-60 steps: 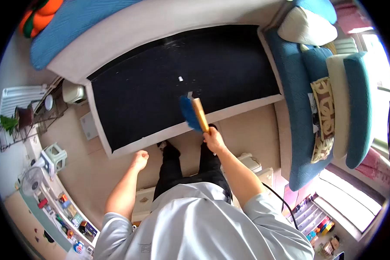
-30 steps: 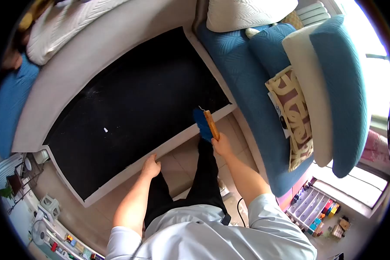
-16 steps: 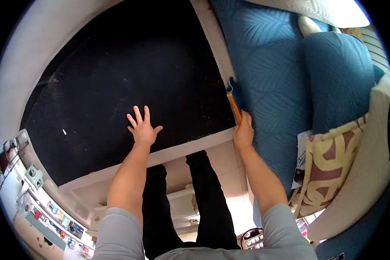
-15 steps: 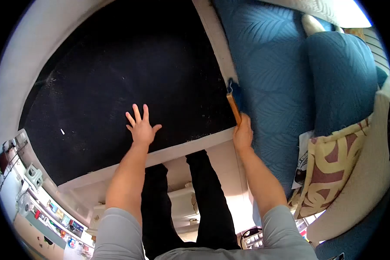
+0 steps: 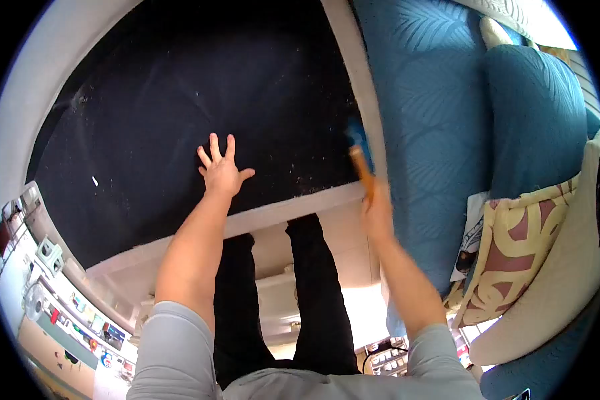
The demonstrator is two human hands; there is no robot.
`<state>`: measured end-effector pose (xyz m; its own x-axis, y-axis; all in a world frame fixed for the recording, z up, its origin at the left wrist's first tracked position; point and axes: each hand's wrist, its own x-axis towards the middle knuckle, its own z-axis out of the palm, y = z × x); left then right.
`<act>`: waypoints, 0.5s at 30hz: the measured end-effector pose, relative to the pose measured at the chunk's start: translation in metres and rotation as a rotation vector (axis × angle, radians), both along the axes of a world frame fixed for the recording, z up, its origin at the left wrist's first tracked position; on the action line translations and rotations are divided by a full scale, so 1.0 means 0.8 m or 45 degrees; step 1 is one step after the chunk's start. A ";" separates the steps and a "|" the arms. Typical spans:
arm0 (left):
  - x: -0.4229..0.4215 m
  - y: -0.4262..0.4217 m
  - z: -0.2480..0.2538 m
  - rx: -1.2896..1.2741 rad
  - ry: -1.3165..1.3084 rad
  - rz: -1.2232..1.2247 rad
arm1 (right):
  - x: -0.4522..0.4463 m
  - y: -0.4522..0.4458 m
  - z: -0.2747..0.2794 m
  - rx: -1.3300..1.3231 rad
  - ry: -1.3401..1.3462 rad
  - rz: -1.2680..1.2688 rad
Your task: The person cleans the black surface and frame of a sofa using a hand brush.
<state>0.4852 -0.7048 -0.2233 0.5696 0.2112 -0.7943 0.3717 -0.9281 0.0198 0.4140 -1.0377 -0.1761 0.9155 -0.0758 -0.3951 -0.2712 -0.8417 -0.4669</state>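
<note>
My left hand (image 5: 221, 170) rests on the black surface (image 5: 147, 133) with its fingers spread and nothing held. Farther right, my right hand (image 5: 378, 210) grips the wooden handle of a brush (image 5: 361, 163), blurred by motion. The brush's blue bristles are at the right edge of the black surface, beside the pale raised border (image 5: 363, 73). A small white piece (image 5: 95, 181) lies on the left part of the black surface, and pale specks are scattered over it, several of them near the front right corner.
Along the right side runs a blue quilted sofa seat (image 5: 433, 133), with a blue cushion (image 5: 533, 113) and a patterned cloth (image 5: 513, 253) on it. At the lower left are a small stool (image 5: 49, 255), a fan (image 5: 33, 300) and shelves of small items.
My left hand has gone from beside the border to lying spread on the black surface. The brush, still in my right hand, has moved to the surface's right edge. The view has shifted right and closer.
</note>
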 end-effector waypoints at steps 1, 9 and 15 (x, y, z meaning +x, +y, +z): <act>0.000 0.000 0.001 -0.018 0.009 -0.004 | 0.003 -0.020 -0.010 -0.106 0.033 -0.049; -0.010 0.035 -0.001 -0.118 -0.006 -0.114 | -0.044 0.064 -0.020 0.151 0.337 0.177; -0.009 0.034 0.003 -0.102 -0.006 -0.085 | -0.024 -0.054 0.029 -0.114 0.176 0.280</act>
